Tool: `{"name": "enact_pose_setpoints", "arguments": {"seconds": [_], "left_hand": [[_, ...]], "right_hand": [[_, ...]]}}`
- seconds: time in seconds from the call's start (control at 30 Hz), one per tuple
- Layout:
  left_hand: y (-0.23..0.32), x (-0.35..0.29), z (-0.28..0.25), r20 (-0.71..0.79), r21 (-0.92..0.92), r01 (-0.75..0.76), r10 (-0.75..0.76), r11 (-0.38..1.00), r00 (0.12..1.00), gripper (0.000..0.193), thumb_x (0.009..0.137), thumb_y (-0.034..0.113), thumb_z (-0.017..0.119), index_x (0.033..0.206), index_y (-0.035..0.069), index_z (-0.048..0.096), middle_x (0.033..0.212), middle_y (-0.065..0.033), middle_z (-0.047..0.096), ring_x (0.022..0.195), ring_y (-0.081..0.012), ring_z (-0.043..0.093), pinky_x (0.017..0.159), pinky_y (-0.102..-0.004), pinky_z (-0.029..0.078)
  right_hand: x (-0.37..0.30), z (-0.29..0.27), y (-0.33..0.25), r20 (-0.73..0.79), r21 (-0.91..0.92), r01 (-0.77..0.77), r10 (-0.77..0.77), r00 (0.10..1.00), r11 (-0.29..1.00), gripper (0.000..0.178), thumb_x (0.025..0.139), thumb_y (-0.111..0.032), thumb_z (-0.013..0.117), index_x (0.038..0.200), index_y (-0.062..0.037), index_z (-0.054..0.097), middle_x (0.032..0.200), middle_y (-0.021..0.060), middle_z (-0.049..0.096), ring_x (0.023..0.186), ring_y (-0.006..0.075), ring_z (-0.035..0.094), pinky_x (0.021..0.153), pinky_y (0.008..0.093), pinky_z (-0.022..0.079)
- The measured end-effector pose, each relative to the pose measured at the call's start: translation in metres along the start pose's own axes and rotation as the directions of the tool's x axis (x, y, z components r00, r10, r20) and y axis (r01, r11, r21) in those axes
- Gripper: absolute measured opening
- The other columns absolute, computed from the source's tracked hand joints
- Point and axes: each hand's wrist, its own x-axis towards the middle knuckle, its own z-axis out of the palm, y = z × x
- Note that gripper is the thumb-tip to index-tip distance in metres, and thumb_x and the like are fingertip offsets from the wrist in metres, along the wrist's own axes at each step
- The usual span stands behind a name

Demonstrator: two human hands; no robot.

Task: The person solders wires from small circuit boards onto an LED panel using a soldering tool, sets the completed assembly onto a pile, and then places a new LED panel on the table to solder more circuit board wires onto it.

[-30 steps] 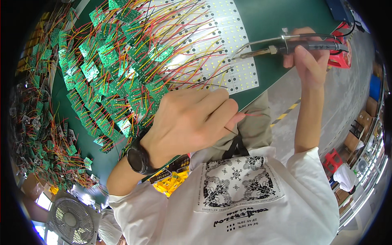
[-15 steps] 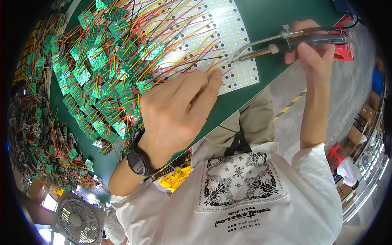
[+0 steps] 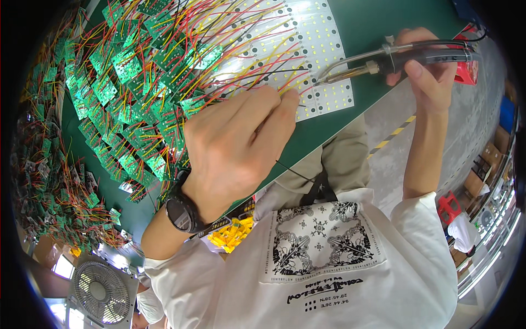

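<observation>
My left hand (image 3: 233, 145) is closed in a pinch at the near edge of a white LED panel (image 3: 334, 100), with a thin wire at the fingertips; the fingers hide most of it. In my right hand (image 3: 430, 77) is a soldering iron (image 3: 402, 59) with a curved metal solder feed tube (image 3: 350, 58) clamped alongside. Its tip touches or hovers just above the panel, right of my left fingertips; I cannot tell which. Red, yellow and black wires (image 3: 263, 52) run across the panel to many green circuit boards (image 3: 129, 66) on the left.
The panel lies on a green tabletop (image 3: 372, 22). More wired boards (image 3: 49, 192) are heaped at the far left. A red object (image 3: 467, 71) is beyond my right hand. Yellow pieces (image 3: 233, 234) lie below my left wrist, and a fan (image 3: 103, 290) stands at lower left.
The panel and the soldering iron appear slightly farther right, while the boards sit slightly farther left in view. Both hands keep their grip, and the iron's tip stays near my left fingertips.
</observation>
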Motion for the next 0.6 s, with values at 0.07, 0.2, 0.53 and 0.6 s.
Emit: {"name": "enact_pose_setpoints", "arguments": {"seconds": [0.07,0.2,0.53,0.6], "left_hand": [[0.0,-0.0008,-0.0011,0.012,0.025,-0.014,0.014,1.0,1.0,0.023,0.064,0.001,0.067,0.086,0.0,0.066,0.072,-0.0027,0.056,0.055,-0.015,0.055,0.043,-0.0276,0.041],[0.001,-0.0006,0.0004,0.003,0.007,0.01,-0.01,1.0,1.0,0.022,0.066,0.0,0.07,0.087,0.001,0.068,0.068,-0.0034,0.055,0.052,-0.016,0.054,0.042,-0.0283,0.04],[-0.0002,-0.0027,0.0011,-0.017,0.005,0.011,-0.011,1.0,1.0,0.021,0.067,-0.001,0.074,0.087,0.002,0.07,0.063,-0.004,0.054,0.048,-0.017,0.052,0.041,-0.0287,0.038],[0.0005,-0.0019,-0.0003,-0.007,0.004,0.016,-0.016,1.0,1.0,0.021,0.067,-0.001,0.074,0.087,0.002,0.07,0.063,-0.0039,0.054,0.048,-0.017,0.052,0.041,-0.0287,0.038]], "right_hand": [[-0.0003,0.0013,-0.0007,-0.024,-0.028,0.005,-0.005,1.0,1.0,0.038,0.079,-0.018,0.069,0.101,0.0102,0.055,0.078,0.0145,0.059,0.055,0.0189,0.061,0.046,0.0259,0.05],[-0.0004,-0.0025,0.0021,0.0,-0.003,0.004,-0.004,1.0,1.0,0.038,0.079,-0.018,0.069,0.1,0.0105,0.055,0.079,0.0153,0.06,0.055,0.0192,0.061,0.046,0.026,0.05],[-0.0027,-0.0042,0.0047,-0.007,-0.022,0.021,-0.021,1.0,1.0,0.038,0.08,-0.017,0.068,0.101,0.0115,0.055,0.081,0.0168,0.06,0.054,0.0193,0.061,0.047,0.0257,0.05],[-0.0027,-0.0036,0.0044,-0.009,-0.024,0.019,-0.019,1.0,1.0,0.039,0.08,-0.017,0.068,0.102,0.0118,0.054,0.082,0.0172,0.06,0.054,0.0195,0.061,0.047,0.026,0.05]]}}
